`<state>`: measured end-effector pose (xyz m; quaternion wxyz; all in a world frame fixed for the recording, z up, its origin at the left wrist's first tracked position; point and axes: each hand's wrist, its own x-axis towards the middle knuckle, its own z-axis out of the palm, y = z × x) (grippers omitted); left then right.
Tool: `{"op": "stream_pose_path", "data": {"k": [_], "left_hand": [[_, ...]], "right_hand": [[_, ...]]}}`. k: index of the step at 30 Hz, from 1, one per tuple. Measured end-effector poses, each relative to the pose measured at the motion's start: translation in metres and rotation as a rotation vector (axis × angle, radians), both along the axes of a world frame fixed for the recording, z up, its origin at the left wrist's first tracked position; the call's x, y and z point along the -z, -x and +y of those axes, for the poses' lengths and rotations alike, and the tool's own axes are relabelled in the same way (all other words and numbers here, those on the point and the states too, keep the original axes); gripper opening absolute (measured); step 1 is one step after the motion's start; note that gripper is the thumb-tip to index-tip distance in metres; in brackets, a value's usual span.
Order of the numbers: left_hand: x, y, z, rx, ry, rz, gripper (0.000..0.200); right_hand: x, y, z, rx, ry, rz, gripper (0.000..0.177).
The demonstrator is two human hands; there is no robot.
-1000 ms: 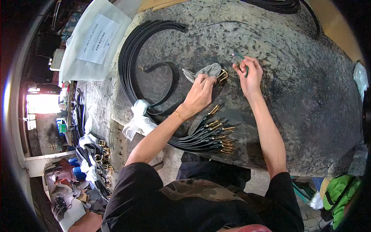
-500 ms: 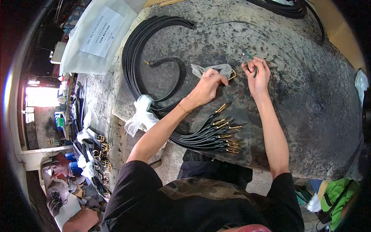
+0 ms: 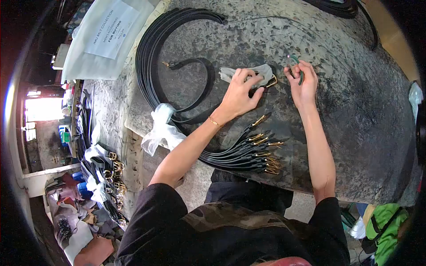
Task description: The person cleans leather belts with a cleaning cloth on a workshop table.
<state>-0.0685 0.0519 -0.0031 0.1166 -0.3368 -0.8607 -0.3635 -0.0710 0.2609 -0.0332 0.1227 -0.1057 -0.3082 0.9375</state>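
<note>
My left hand point(image 3: 241, 94), with a thin bracelet at the wrist, rests over a gold-coloured buckle point(image 3: 274, 82) partly covered by crumpled clear plastic wrap point(image 3: 265, 73). Its fingers are curved onto the plastic and its thumb stands apart. Raised off the table to the right, my right hand point(image 3: 305, 88) is closed on a slim green-handled tool point(image 3: 301, 79) with a small pale tip; its exact kind is hard to make out. Below my left hand, a bundle of black belts point(image 3: 226, 157) ends in several gold-coloured buckles point(image 3: 270, 165).
The belts curve in a long loop point(image 3: 148, 57) on the stained table point(image 3: 355, 111), tied with white plastic point(image 3: 160, 128). A labelled clear bag point(image 3: 75, 62) stands at upper left. More buckled belts point(image 3: 116, 177) lie at left; a green bag point(image 3: 385, 228) is at lower right.
My left hand has opened its thumb away from the fingers and moved back slightly from the buckle. My right hand, with the green tool, has shifted a little to the right.
</note>
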Motion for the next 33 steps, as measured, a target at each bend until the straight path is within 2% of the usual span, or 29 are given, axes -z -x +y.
{"op": "stream_pose_path", "data": {"k": [3,7,15,17,19,22,23,24,25,27,29,30,31,32,33], "left_hand": [[0.002,0.001,-0.003,0.115,0.038,0.112,0.024],[-0.001,-0.001,0.001,0.122,0.101,0.15,0.02],[-0.001,0.003,-0.006,0.224,0.13,0.11,0.019],[0.0,0.006,-0.009,0.23,0.011,-0.034,0.017],[0.001,0.008,-0.01,0.192,-0.097,-0.053,0.013],[0.004,0.008,-0.012,-0.12,-0.297,-0.101,0.005],[0.002,0.008,-0.013,-0.097,-0.296,-0.094,0.005],[0.002,0.007,-0.013,-0.154,-0.301,-0.096,0.007],[0.003,0.006,-0.011,-0.206,-0.307,-0.1,0.01],[0.005,0.01,-0.011,-0.175,-0.283,-0.142,0.014],[0.011,0.01,-0.012,-0.226,-0.217,-0.046,0.019],[0.012,0.012,-0.01,-0.251,-0.27,0.051,0.024],[0.016,0.015,-0.012,-0.235,-0.222,0.136,0.028],[0.016,0.014,-0.011,-0.247,-0.242,0.036,0.029],[0.016,0.014,-0.012,-0.236,-0.203,0.071,0.027]], "right_hand": [[0.004,0.0,0.002,-0.015,0.009,0.021,0.009],[0.002,0.0,0.0,-0.015,-0.007,0.014,0.009],[0.01,0.0,0.006,-0.067,0.017,0.054,0.008],[0.01,0.002,0.01,-0.136,0.076,0.078,0.008],[0.01,0.002,0.012,-0.169,0.082,0.125,0.011],[0.011,0.002,0.012,-0.198,0.121,0.206,0.018],[0.013,0.002,0.012,-0.176,0.118,0.217,0.018],[0.011,-0.002,0.012,-0.13,0.061,0.119,0.019],[0.008,-0.011,0.013,-0.078,0.006,0.018,0.021],[-0.005,-0.038,0.024,-0.039,-0.044,0.034,0.02],[-0.026,-0.09,0.034,0.002,-0.182,0.027,0.019],[-0.03,-0.119,0.044,0.022,-0.165,0.039,0.02],[-0.037,-0.149,0.05,0.084,-0.173,0.029,0.02],[-0.044,-0.182,0.055,0.151,-0.209,-0.026,0.021],[-0.05,-0.217,0.06,0.223,-0.24,-0.089,0.023]]}}
